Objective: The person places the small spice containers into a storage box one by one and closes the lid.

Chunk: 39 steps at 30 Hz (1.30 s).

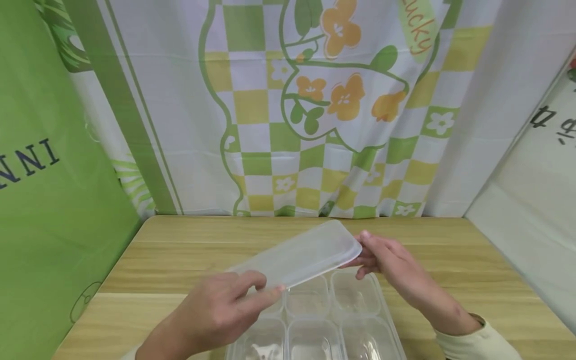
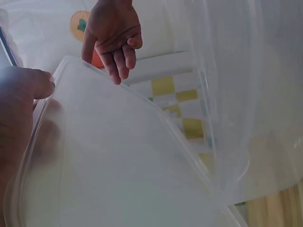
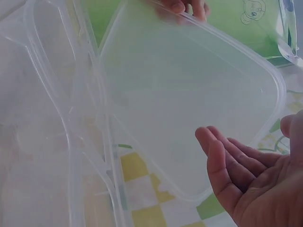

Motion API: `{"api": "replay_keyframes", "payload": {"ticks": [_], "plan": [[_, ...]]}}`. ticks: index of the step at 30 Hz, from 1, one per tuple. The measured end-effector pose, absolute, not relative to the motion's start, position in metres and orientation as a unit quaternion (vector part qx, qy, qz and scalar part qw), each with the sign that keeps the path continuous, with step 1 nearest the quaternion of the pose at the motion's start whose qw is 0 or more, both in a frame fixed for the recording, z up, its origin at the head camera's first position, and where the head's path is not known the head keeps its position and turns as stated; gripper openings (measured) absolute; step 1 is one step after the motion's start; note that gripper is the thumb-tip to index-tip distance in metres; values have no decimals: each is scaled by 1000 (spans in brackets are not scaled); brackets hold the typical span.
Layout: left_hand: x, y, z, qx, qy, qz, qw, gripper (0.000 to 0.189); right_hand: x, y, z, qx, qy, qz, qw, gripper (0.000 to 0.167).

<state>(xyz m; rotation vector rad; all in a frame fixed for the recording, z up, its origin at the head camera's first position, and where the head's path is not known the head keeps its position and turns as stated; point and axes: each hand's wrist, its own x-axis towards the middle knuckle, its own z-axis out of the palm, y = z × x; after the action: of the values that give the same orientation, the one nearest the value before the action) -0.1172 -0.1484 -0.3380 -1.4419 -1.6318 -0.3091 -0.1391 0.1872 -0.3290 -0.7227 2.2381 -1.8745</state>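
A translucent white plastic lid (image 1: 306,252) is held tilted above a clear divided container (image 1: 336,320), its right end raised. My left hand (image 1: 225,307) grips the lid's near edge, with the thumb along that edge. At the raised end, my right hand (image 1: 396,267) has its fingers extended and the palm turned toward the lid. Its fingertips come right up to the lid's edge in the left wrist view. Several square compartments show in the container, and its near part runs out of the head view. The right wrist view shows the lid's broad face behind the right-hand fingers (image 3: 222,163).
The container stands on a wood-grain table (image 1: 180,245). A checked, flowered curtain (image 1: 315,165) hangs along the table's back edge. Green cloth (image 1: 58,225) closes off the left side, and white cloth (image 1: 531,210) the right.
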Motion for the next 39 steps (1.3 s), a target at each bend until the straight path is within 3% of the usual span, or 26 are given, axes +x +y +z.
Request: {"api": "replay_keyframes", "payload": {"ticks": [8, 18, 23, 31, 39], "plan": [[-118, -144, -343, -596, -662, -121, 438, 28, -140, 186, -335, -153, 745, -647, 57, 45], [-117, -145, -352, -604, -671, -118, 412, 28, -143, 191, -334, -134, 603, -765, 183, 26], [-119, -144, -353, -617, -662, -115, 409, 27, -142, 190, -337, -116, 622, -754, 180, 24], [-121, -142, -359, -616, -669, -113, 400, 29, -142, 193, -345, -184, 597, -760, 180, 30], [-121, -140, -362, -595, -689, -95, 402, 32, -138, 193, -350, -176, 570, -780, 187, 28]]}}
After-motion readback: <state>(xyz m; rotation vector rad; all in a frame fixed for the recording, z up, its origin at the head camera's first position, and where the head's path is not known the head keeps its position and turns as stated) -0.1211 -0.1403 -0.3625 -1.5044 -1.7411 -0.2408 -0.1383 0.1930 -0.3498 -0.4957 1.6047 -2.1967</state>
